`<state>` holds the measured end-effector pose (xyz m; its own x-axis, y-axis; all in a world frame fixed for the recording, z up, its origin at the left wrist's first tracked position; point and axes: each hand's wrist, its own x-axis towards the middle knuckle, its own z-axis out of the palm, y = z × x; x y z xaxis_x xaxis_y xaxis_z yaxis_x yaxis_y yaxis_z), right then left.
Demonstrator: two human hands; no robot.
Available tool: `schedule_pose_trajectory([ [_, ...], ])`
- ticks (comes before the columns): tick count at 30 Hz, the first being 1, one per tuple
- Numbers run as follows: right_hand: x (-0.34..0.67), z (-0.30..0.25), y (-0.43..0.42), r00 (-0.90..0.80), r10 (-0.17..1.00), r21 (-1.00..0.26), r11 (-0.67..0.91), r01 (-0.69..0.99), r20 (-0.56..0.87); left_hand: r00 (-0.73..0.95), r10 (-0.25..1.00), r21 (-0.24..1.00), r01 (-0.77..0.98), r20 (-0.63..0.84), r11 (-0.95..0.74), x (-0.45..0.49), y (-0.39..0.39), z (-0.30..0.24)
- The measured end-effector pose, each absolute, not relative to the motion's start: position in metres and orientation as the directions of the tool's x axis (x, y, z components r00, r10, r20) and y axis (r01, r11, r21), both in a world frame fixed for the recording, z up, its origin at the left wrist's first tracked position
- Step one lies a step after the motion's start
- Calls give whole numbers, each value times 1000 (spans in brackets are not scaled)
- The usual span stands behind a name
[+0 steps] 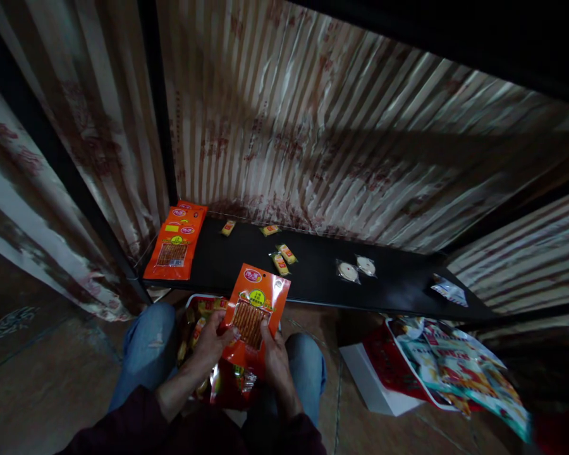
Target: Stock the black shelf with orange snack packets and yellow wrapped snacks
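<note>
Between my two hands is an orange snack packet (260, 291), its clear window showing brown strips. My left hand (213, 344) grips its left edge, and my right hand (274, 351) pinches the right side with the thumb on the front. Below it, between my knees, stands a container (189, 303) with small yellow-wrapped snacks and more packets, partly hidden by my arms. Similar orange packets (174, 253) lie overlapped at the left end of the black shelf (308, 287).
Several small yellow-wrapped snacks (281, 262) lie on the shelf, with two round white wrapped pieces (348, 272) and a silvery packet (449, 291) further right. On the floor at right, a box (384, 382) holds large snack bags (455, 360). Black posts (159, 95) and striped sheeting (289, 126) enclose the shelf.
</note>
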<state>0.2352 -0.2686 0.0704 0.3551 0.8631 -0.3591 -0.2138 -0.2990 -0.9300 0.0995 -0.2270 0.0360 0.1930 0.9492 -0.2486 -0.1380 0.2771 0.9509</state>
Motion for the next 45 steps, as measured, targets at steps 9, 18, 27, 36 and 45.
schedule_pose_trajectory([
  [9, 216, 61, -246, 391, 861, -943, -268, -197, -326, 110, 970, 952, -196, -215, 233, 74, -203, 35],
  [18, 171, 28, -206, 229, 918, -916, -243, -320, -324, -41, 991, 967, -225, -131, 118, 36, -168, 30],
  [27, 142, 15, -164, 153, 968, -976, -183, -120, -200, -201, 977, 987, -154, -72, 41, 6, -138, 1],
  [36, 114, 26, -130, 87, 980, -976, -187, 115, -178, -328, 943, 996, -92, -47, 17, -14, -113, 2],
  [45, 100, 27, -91, 80, 997, -962, -38, 272, -17, -420, 907, 999, -1, -30, 33, -36, -89, 0],
])
